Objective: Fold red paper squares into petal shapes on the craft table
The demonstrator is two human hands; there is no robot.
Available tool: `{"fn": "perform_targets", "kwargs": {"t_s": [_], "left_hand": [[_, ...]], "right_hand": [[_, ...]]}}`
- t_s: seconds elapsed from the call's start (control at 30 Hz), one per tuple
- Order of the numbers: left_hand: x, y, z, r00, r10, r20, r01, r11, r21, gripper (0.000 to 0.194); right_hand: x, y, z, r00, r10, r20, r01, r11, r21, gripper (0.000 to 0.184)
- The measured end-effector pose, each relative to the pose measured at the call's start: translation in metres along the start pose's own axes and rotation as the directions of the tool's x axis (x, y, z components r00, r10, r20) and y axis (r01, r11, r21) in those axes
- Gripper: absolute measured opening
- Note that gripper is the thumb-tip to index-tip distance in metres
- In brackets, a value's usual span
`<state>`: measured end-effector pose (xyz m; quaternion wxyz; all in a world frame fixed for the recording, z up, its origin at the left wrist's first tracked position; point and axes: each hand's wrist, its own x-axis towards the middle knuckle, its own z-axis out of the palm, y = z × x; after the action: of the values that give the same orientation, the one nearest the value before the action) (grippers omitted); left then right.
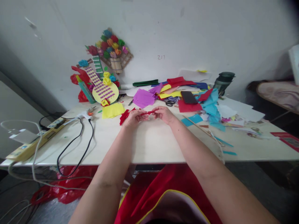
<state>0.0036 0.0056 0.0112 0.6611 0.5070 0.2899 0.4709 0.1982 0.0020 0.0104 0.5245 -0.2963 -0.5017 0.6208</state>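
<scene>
Between my two hands a narrow strip of red crepe paper [150, 112] is pinched above the middle of the white table. My left hand [135, 117] grips its left end, and my right hand [163, 114] has its right end between thumb and fingers. More red crepe paper [124, 117] lies beside my left hand, partly hidden by it. A yellow paper piece [113, 110] rests farther left. Behind my hands lies a sheet of purple paper [143, 98], and a red sheet [189, 106] lies beyond my right hand.
At the left are a glue gun [87, 114] and a power strip [35, 141] with looping cables. Paper flower crafts [105, 90] lean on the wall. A phone [188, 97], scissors [170, 103], a dark bottle [223, 83], blue paper scraps [192, 120] and a thin stick [198, 127] lie or stand toward the right.
</scene>
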Motion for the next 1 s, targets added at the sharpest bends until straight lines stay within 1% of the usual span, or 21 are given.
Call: {"fn": "perform_targets", "kwargs": {"t_s": [0.1,0.17,0.23,0.33,0.5,0.6,0.7,0.77,0.87,1.0], "left_hand": [[-0.0005,0.0,0.0002,1.0,0.013,0.007,-0.013,1.0,0.011,0.023],[0.0001,-0.0012,-0.0013,1.0,0.017,0.014,-0.017,1.0,0.017,0.023],[0.0012,-0.0027,-0.0034,1.0,0.014,0.019,-0.014,1.0,0.024,0.022],[0.0022,-0.0038,-0.0048,1.0,0.005,0.021,-0.006,0.999,0.038,0.023],[0.0005,-0.002,0.0,1.0,0.013,-0.018,-0.01,0.993,0.117,0.033],[-0.0007,-0.0017,0.0029,0.999,0.012,-0.041,-0.004,0.982,0.19,0.04],[-0.0007,-0.0031,0.002,0.999,-0.039,-0.019,0.042,0.97,0.239,0.041],[-0.0003,-0.0044,-0.0002,0.997,-0.076,0.015,0.07,0.965,0.251,0.035],[-0.0003,-0.0058,-0.002,0.995,-0.085,0.053,0.066,0.953,0.295,0.025],[-0.0021,-0.0049,0.0017,0.991,-0.111,0.079,0.068,0.905,0.42,0.029]], "right_hand": [[0.0002,-0.0007,0.0004,1.0,-0.012,0.002,0.012,1.0,0.016,0.01],[0.0002,-0.001,0.0011,1.0,-0.015,-0.009,0.015,1.0,0.015,0.012],[0.0001,-0.0004,0.0017,0.999,-0.012,-0.038,0.011,1.0,-0.011,0.017],[0.0008,0.0022,0.0021,0.998,-0.008,-0.07,0.002,0.996,-0.09,0.02],[0.0029,0.0058,0.0019,0.993,-0.026,-0.119,0.005,0.985,-0.173,0.022],[0.0026,0.0052,0.0019,0.99,-0.044,-0.133,0.013,0.973,-0.229,0.019],[0.0007,0.0029,0.0024,0.992,-0.066,-0.108,0.035,0.962,-0.272,0.016],[-0.0007,0.0014,0.0031,0.994,-0.069,-0.084,0.042,0.958,-0.284,0.016],[-0.0016,0.0009,0.0038,0.998,-0.045,-0.036,0.032,0.953,-0.3,0.016],[-0.0006,0.0041,0.0034,1.0,-0.019,0.021,0.025,0.945,-0.326,0.018]]}}
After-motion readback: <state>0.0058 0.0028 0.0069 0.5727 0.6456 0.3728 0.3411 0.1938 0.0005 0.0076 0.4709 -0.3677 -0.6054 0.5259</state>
